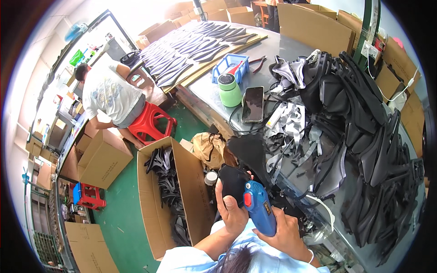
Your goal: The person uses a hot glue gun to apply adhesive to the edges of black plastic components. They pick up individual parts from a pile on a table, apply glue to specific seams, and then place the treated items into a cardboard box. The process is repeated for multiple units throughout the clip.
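My right hand (286, 231) is wrapped round a blue handheld power tool (261, 214) with a red button; its working end is hidden. Just left of it, my left hand (234, 216) holds a black saddle-shaped piece (234, 181), fingertips showing at its far edge and the thumb raised. The tool's front end is up against this piece or just over it; I cannot tell whether they touch. Beyond it, a broader black piece (251, 154) sticks out over the table edge. Dark moulded pieces (350, 118) lie heaped on the table to the right.
A cardboard box (186, 182) of black pieces stands at my left. On the metal table (291, 48) are a green bottle (230, 91), phone (253, 104), blue basket (241, 61), pliers (260, 64), white scraps (289, 123) and rows of grey pieces (195, 45). Another person (114, 88) sits on a red stool (152, 122).
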Demonstrator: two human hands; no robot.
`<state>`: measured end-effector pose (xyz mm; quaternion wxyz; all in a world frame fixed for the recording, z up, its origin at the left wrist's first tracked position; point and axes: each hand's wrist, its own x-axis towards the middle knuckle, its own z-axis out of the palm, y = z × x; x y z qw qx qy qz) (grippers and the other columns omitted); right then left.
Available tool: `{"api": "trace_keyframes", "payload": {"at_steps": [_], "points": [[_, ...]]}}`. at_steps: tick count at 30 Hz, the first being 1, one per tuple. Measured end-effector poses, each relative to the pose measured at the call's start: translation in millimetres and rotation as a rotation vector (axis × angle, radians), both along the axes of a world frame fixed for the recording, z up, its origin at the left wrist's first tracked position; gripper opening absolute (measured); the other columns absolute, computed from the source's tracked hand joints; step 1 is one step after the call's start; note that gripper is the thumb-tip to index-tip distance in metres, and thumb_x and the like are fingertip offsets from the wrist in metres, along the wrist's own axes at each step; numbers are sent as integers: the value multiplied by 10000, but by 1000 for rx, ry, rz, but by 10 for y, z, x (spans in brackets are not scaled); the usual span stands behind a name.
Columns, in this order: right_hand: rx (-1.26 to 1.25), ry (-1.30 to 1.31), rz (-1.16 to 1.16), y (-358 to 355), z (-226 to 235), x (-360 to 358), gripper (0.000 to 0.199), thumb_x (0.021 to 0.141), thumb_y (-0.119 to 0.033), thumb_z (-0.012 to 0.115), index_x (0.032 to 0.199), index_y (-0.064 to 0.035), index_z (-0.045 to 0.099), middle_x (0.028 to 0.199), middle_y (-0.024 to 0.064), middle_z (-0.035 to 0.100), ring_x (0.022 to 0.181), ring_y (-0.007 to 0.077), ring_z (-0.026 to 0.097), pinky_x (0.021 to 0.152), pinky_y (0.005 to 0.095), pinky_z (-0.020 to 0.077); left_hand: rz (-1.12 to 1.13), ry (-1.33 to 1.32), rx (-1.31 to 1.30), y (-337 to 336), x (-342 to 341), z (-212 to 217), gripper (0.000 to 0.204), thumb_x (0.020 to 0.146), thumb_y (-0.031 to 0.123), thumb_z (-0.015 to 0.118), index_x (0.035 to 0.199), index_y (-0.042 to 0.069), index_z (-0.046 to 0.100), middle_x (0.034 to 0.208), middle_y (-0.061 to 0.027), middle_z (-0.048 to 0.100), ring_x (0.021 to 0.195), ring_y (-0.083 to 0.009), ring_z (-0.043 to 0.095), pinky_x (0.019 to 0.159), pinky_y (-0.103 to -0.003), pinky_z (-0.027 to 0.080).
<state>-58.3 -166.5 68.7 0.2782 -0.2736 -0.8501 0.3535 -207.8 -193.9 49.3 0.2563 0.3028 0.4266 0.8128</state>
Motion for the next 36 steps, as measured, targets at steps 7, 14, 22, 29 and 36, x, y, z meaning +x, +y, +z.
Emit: {"api": "trace_keyframes", "payload": {"at_steps": [7,14,22,29,36], "points": [[32,11,14,19,76,-19,671,643,-270,838,1099,46,462,737,164,629,605,297,657,556,368,521,-88,190,10,-118,-65,-190,597,972,402,410,1415,61,202,1260,-290,477,1142,-333,537,942,-422,463],[81,9,-9,134,147,44,652,650,-269,831,1100,26,462,730,153,625,597,301,650,546,370,514,53,705,-189,-160,-268,-91,399,861,15,550,1246,-71,485,1145,-208,582,1024,-289,598,896,-368,454],[-319,285,-257,566,276,23,675,654,-203,823,1170,-14,430,815,131,644,707,216,662,644,325,518,-272,539,-205,-64,-176,65,184,798,-34,631,980,-16,647,925,-112,679,854,-190,636,782,-298,489],[-417,439,-480,616,291,74,560,657,-49,765,1123,-45,453,889,43,574,742,123,589,680,269,494,65,616,60,-57,-208,106,398,989,284,400,865,-38,600,852,-172,647,789,-262,632,706,-360,517],[-440,639,-459,534,62,79,686,680,-66,720,1271,23,384,891,70,531,738,128,533,642,261,470,-818,-238,34,61,371,-268,586,868,401,638,1255,-3,464,1036,-43,573,979,-122,528,872,-292,428]]}}
